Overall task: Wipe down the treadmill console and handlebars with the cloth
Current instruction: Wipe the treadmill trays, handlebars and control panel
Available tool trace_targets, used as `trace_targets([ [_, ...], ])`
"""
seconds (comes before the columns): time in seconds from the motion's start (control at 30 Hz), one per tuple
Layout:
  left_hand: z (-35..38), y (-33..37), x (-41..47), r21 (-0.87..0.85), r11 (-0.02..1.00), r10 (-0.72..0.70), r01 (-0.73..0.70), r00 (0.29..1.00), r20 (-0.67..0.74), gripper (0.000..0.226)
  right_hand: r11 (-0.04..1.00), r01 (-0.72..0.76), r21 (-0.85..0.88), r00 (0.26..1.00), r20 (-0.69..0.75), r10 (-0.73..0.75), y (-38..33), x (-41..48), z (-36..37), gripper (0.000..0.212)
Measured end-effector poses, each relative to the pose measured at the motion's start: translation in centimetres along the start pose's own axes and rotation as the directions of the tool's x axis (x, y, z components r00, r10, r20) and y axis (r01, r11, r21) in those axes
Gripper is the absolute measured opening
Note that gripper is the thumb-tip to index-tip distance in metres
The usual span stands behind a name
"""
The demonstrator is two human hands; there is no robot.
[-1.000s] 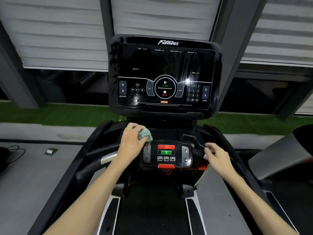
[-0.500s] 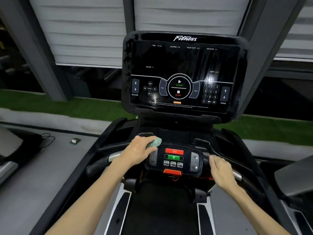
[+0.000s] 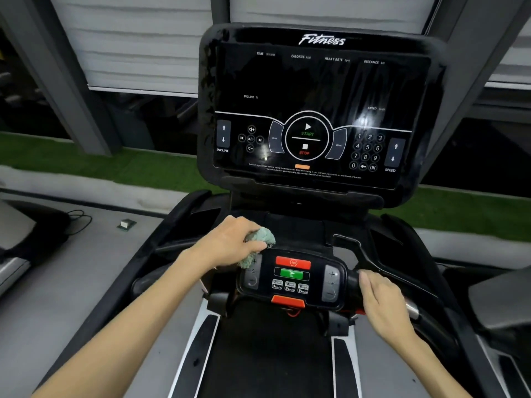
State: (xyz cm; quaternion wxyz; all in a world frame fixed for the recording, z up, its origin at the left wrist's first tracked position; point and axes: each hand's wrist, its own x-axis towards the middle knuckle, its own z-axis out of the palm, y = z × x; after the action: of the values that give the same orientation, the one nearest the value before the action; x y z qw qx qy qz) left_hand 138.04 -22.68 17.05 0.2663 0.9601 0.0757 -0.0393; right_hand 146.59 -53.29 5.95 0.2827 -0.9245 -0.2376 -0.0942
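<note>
**Head view.** Your left hand [image 3: 230,242] has hardly travelled against the small control panel [image 3: 291,278] over the last second. The cloth [image 3: 260,238] sat just above the panel's upper left corner, and now its lower tuft hangs over the plus mark of the panel's left key. Most of the apparent motion is your head turning, which pushed the whole treadmill to the right of the picture.

I read this as the panel wipe having only just begun at its left edge. The red and green buttons in the panel's middle, its right key, the big screen [image 3: 316,110] above the panel and both bars all look still to be done.

Your left fingers [image 3: 250,225] are curled over the cloth and bunch it into a wad. Your right hand [image 3: 382,303] has stayed on the handlebar [image 3: 412,308] to the right of the panel. Its fingers lie straight and close together, with the tips just beside the panel's right end. It holds nothing.

The cloth is a crumpled, pale green lump rather than a flat sheet. Its long axis runs from above the panel's top left corner down to the left key, close to upright in the picture and leaning slightly. The free bulge pokes out of your grip towards the panel's middle, so a sweep to the right would lead with that end.
</note>
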Motion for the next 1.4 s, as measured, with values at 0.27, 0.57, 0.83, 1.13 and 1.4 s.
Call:
trace_targets([
  [0.27, 1.4, -3.4, 0.1, -0.274, 0.961, 0.061, -0.03, 0.993, 0.106, 0.032, 0.999, -0.046, 0.021, 0.992, 0.121, 0.043, 0.2, 1.3, -0.8, 0.059],
  [0.57, 2.6, -4.6, 2.2, -0.391, 0.92, 0.055, 0.005, 0.988, 0.142, 0.051, 0.997, -0.025, -0.078, 0.97, 0.238, 0.043, -0.4, 3.6, 0.4, 0.062],
  [0.83, 3.2, -2.4, 3.7, -0.37, 0.929, 0.031, 0.021, 0.991, 0.133, 0.045, 0.992, 0.069, 0.107, 0.985, 0.148, -0.084, -3.9, 6.7, -0.6, 0.047],
  [1.13, 1.5, -1.8, 5.4, -0.293, 0.955, 0.026, 0.053, 0.965, 0.262, 0.024, 0.852, 0.457, -0.255, 0.865, -0.093, -0.492, -5.5, 19.6, -0.2, 0.045],
  [1.4, 0.9, -1.8, 5.3, -0.227, 0.974, 0.068, 0.007, 0.945, 0.321, 0.032, 0.682, 0.502, -0.532, 0.846, 0.137, -0.516, -6.7, 23.1, 3.3, 0.059],
])
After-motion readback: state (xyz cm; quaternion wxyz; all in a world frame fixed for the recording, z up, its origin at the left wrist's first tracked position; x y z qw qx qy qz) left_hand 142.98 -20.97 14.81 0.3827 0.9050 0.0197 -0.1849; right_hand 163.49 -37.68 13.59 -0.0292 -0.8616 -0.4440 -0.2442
